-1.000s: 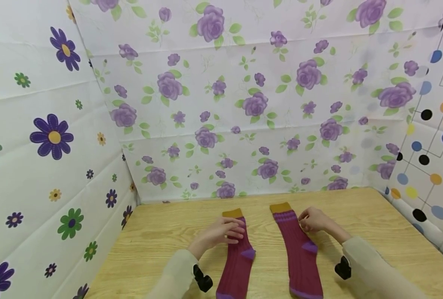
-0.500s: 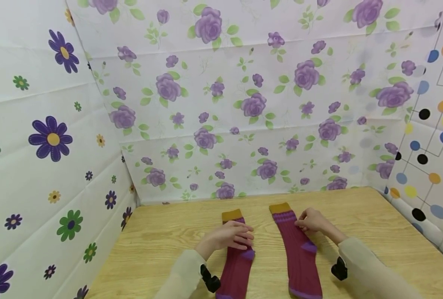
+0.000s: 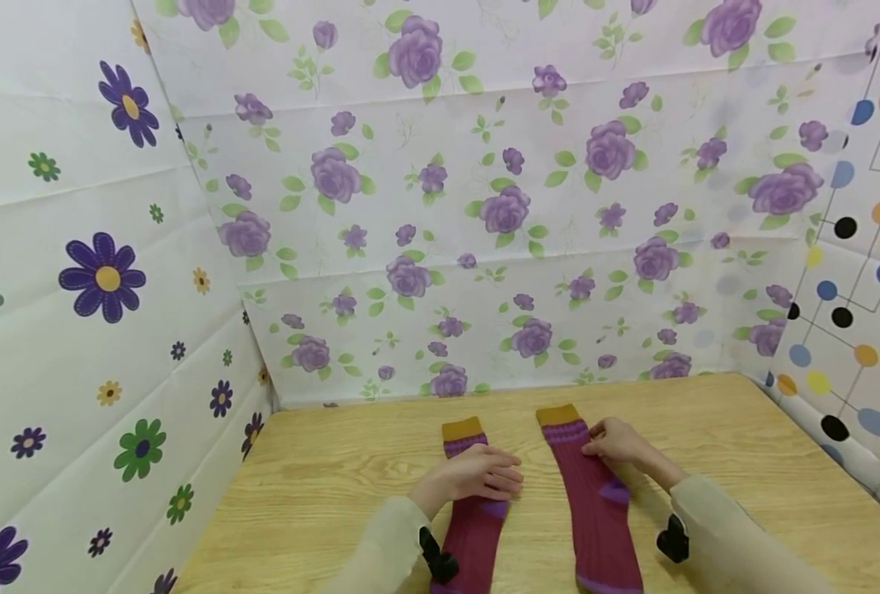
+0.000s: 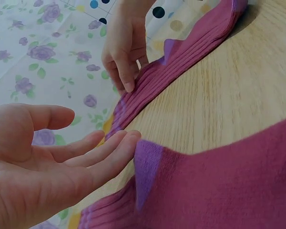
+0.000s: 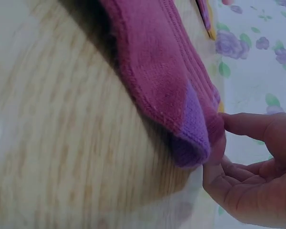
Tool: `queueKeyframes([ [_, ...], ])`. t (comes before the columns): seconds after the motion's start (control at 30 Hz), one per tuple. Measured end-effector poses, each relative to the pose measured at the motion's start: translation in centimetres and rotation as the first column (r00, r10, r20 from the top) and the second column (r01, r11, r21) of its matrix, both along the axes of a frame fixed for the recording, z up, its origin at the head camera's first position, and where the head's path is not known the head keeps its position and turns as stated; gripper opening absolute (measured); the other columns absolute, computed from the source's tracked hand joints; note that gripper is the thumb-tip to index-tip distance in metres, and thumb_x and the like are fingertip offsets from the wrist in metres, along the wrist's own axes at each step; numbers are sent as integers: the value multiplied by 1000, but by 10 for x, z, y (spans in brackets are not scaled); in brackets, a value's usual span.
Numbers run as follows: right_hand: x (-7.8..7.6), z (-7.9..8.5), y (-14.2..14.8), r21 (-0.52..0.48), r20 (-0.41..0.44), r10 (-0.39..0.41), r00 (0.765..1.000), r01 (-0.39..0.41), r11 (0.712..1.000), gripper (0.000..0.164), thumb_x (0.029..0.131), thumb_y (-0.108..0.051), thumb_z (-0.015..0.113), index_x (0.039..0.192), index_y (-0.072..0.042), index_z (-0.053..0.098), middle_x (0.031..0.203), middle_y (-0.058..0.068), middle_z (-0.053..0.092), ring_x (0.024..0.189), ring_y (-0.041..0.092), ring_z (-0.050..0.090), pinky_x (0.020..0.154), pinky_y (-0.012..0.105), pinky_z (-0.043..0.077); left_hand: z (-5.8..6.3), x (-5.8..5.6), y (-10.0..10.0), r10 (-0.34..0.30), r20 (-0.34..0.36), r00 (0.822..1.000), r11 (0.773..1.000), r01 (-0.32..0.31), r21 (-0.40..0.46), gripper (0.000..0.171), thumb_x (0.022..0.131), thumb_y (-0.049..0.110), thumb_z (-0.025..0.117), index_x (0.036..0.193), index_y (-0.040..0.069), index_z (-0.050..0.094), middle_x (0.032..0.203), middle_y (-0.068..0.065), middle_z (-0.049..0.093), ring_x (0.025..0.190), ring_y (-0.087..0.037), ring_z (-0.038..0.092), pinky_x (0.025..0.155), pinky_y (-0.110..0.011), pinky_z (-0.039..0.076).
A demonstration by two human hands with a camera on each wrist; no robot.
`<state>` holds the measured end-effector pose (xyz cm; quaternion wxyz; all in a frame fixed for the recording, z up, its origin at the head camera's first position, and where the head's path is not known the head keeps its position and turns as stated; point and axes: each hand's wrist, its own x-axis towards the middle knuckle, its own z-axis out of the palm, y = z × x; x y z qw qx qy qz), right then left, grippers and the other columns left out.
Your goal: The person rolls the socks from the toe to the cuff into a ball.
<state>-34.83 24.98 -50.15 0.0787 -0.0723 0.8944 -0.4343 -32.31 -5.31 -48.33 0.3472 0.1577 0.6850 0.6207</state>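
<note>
Two maroon socks with mustard cuffs and purple heels lie flat and apart on the wooden table. Over the left sock [image 3: 477, 532] is my left hand [image 3: 477, 475], its fingers nearly straight and pointing right; it hides part of the leg. In the left wrist view its fingertips come close to the purple heel [image 4: 147, 167], and contact is hard to tell. My right hand [image 3: 618, 441] pinches the right edge of the right sock [image 3: 599, 520], below the cuff. In the right wrist view the thumb lies on top of that edge, with curled fingers [image 5: 219, 183] beneath it.
The wooden table [image 3: 321, 495] meets a rose-patterned backdrop [image 3: 506, 210] at its far edge. A daisy-patterned sheet [image 3: 24, 363] stands on the left and a dotted sheet [image 3: 855, 330] on the right. A black wrist camera [image 3: 437, 557] sits on the left sleeve.
My left hand has slid right and slightly nearer across the left sock, uncovering its striped band below the cuff. My right hand has moved slightly left onto the right sock's edge.
</note>
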Motion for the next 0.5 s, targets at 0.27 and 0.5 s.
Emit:
queueKeyframes([
  [0.27, -5, -6, -5, -29, -44, 38, 998, -40, 999, 33, 85, -7, 68, 106, 17, 60, 56, -4, 43, 48, 7, 38, 48, 22, 34, 1, 1, 12, -13, 19, 1000, 1000, 13, 9, 49, 102, 23, 47, 141, -7, 42, 131, -32, 55, 119, -43, 56, 98, -51, 47],
  [0.5, -8, -9, -8, -79, -67, 84, 994, -89, 993, 16, 92, -13, 62, 88, 3, 63, 67, 1, 55, 58, 9, 46, 53, 24, 39, -2, 4, 23, 7, 38, 999, 1000, -7, -4, 51, 102, 20, 46, 141, -11, 37, 129, -33, 56, 116, -43, 59, 97, -48, 49],
])
